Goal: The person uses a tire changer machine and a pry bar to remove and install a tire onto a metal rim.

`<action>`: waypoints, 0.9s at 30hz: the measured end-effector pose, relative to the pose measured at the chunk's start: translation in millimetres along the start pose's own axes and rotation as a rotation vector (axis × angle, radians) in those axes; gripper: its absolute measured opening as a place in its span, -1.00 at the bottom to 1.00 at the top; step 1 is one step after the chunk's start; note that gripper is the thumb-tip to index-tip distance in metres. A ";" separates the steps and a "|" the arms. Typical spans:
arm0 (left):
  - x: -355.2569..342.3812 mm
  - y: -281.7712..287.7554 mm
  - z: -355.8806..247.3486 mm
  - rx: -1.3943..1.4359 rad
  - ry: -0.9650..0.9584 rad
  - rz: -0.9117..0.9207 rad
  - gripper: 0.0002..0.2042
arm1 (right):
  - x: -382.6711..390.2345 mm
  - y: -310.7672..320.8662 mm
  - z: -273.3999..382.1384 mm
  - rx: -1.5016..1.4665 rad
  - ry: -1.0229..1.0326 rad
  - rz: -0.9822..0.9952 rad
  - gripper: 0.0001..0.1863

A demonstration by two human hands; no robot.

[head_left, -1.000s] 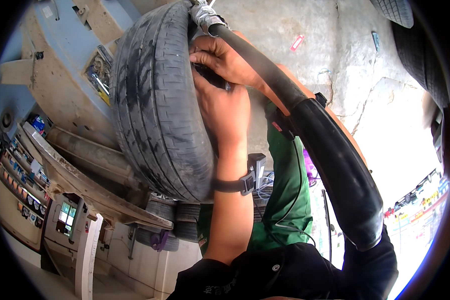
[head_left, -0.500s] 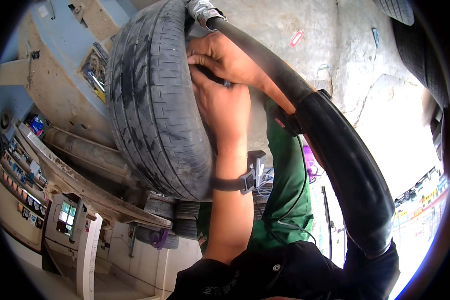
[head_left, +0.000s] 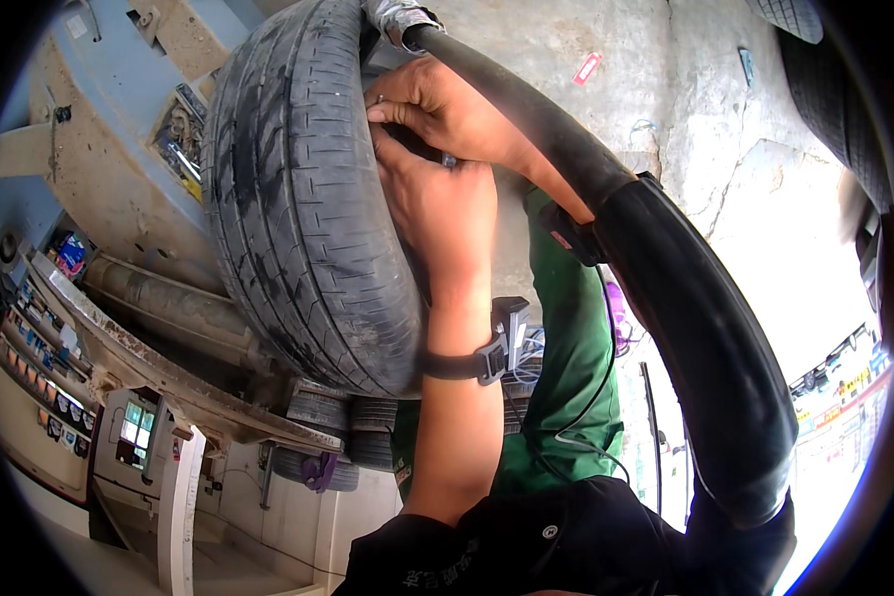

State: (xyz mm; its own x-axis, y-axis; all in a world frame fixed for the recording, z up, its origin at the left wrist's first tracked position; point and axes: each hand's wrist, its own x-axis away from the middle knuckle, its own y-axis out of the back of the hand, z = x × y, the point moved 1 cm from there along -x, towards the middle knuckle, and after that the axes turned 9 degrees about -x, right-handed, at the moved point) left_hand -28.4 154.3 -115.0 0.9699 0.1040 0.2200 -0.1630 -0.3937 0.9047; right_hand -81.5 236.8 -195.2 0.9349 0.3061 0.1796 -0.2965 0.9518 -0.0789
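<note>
A worn black tyre (head_left: 298, 209) stands upright in front of me, its tread facing left. My left hand (head_left: 437, 214) is at the tyre's right side, fingers curled inward and partly hidden. Just above it, my right hand (head_left: 442, 109) is closed in a pinch against the same side. Between the two hands a small dark piece (head_left: 449, 160) shows, too small to name. Whatever the fingertips grip is hidden. A long black tube (head_left: 526, 104) with a thicker black section (head_left: 700, 338) and a silver-wrapped end (head_left: 397, 15) runs over my right forearm from the tyre's top.
At the left stands a dusty blue-grey machine (head_left: 119, 189) with a tray of small metal bits (head_left: 181, 139) and a curved metal edge (head_left: 169, 363). Other tyres (head_left: 372, 432) are stacked beyond my legs, and more (head_left: 834, 109) stand at right. A red tag (head_left: 587, 69) lies on the concrete floor (head_left: 685, 149).
The tyre and both hands appear slightly farther left in the picture, and the black tube slightly right. Both hands keep the same pose at the tyre's side.
</note>
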 end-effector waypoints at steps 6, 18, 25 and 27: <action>-0.8 1.0 -0.5 0.027 0.024 0.033 -0.14 | -0.3 0.1 -0.6 0.036 0.011 -0.002 -0.70; -0.5 -1.5 2.3 0.012 -0.001 0.016 -0.15 | -0.9 -2.5 -0.6 0.019 -0.025 0.003 -0.70; 0.8 -2.0 3.6 -0.038 -0.051 -0.011 -0.15 | -0.8 -0.3 3.2 -0.007 -0.110 -0.010 -0.74; -0.3 2.9 0.7 -0.025 -0.031 0.055 -0.14 | -3.4 -1.4 -2.0 -0.032 -0.118 -0.049 -0.76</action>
State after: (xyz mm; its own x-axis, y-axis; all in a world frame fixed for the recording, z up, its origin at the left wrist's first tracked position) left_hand -29.1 152.5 -112.7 0.9644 0.0546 0.2587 -0.2203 -0.3750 0.9005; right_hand -83.9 234.4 -197.6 0.9181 0.2617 0.2977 -0.2434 0.9650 -0.0978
